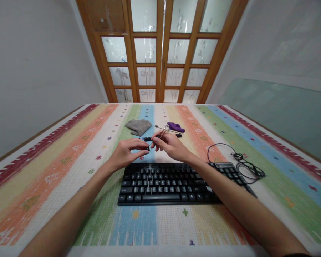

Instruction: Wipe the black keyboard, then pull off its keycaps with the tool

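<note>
- Black keyboard (155, 177) lies flat beneath the forearms, presumably for easy reach.
- Left hand (126, 151) pinches a small dark piece (148, 148), apparently steadying it.
- Right hand (171, 144) pinches a thin wire-like item (150, 144) beside it; contact unclear.

Far end: wooden doors (158, 53), warm brown, gridded into pale panes (145, 50) bearing plant motifs, some bamboo-like. Thin bright slit between the middle uprights. Upper left of the doors: flat brown panel (105, 14) filling one section, small pale mark on it. Light strongest at the panes; side walls dimmer. Left wall (37, 53) plain, greyish white. Right wall (278, 46) similar. Low on that side, pale green sheet (280, 110), rounded upper corner, beyond the counter (40, 134); material unclear. Counter covered by striped cloth (56, 160): maroon, yellow, orange, white, green, blue; small scattered motifs. Brown edging visible along both sides.
</note>
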### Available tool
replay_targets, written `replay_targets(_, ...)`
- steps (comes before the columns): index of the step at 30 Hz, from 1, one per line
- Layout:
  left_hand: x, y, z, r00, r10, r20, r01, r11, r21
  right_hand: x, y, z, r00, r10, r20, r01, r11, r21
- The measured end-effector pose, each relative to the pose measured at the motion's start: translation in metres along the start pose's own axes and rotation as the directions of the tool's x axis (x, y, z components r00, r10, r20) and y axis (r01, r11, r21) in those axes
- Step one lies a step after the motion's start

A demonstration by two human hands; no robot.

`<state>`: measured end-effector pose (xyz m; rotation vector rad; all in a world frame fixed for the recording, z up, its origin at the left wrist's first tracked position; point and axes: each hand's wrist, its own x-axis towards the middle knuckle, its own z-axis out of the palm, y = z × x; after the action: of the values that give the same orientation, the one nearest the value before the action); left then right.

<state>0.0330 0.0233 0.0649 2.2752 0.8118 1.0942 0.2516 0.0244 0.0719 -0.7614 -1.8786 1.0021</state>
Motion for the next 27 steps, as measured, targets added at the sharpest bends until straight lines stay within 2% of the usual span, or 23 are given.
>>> replay_targets(5,0.006,-0.014,-0.005,0.990,0.131,0.047,-0.138,0.967,0.214,0.001,0.007,-0.005,0.997,0.045,-0.059,-0.047,0.998,-0.034)
replay_targets(11,0.017,-0.056,0.000,0.982,0.152,0.109,-0.184,0.888,0.420,0.003,0.007,-0.012,0.993,0.077,-0.094,-0.080,0.996,-0.028)
replay_targets(14,0.024,-0.075,0.009,0.977,0.146,0.156,-0.204,0.857,0.473,0.001,0.003,-0.011,0.995,0.088,-0.039,-0.088,0.996,-0.006)
replay_targets(17,0.029,-0.087,0.016,0.973,0.133,0.188,-0.214,0.825,0.523,-0.003,-0.002,-0.007,0.994,0.084,0.071,-0.083,0.996,-0.019)
replay_targets(20,0.032,-0.091,0.018,0.969,0.114,0.220,-0.221,0.799,0.559,-0.007,-0.009,-0.004,0.984,0.079,0.157,-0.063,0.993,-0.104)
replay_targets(27,0.028,-0.092,0.012,0.972,0.074,0.222,-0.194,0.786,0.587,-0.011,-0.026,0.000,0.972,0.048,0.232,0.003,0.977,-0.213)
